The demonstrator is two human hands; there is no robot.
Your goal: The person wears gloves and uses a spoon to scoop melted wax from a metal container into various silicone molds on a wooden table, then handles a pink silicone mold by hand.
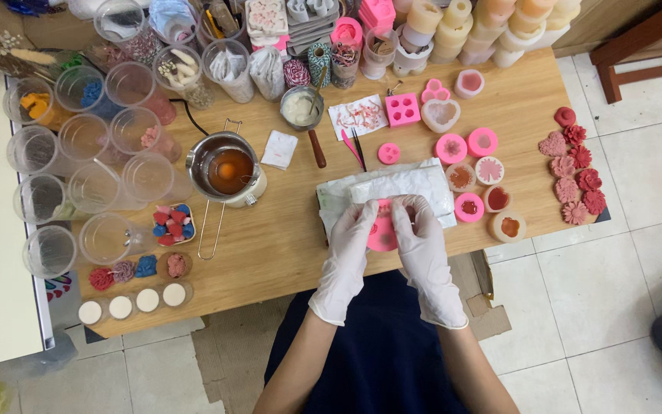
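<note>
Both gloved hands, left hand (352, 244) and right hand (421, 244), close their fingers (364, 215) around a pink silicone mold (382, 234) at the near edge of the wooden surface (285, 245), just in front of a white folded cloth (400, 186). A metal melting pot (224, 165) of amber liquid stands to the left; red flower-shaped pieces (574, 165) lie well apart at the right.

**A small craft workshop for moulded wax or soap pieces**

The wooden surface (293, 245) is crowded with pink silicone moulds (402, 109), a metal melting pot (226, 167) of amber liquid, rows of clear plastic cups (51, 249), spools of twine (318, 60) and stacked pale cast blocks (453, 27). Finished red flower shapes (574, 165) lie in a row at one end. It stands on a tiled floor (622, 291), with cardboard beneath.
</note>
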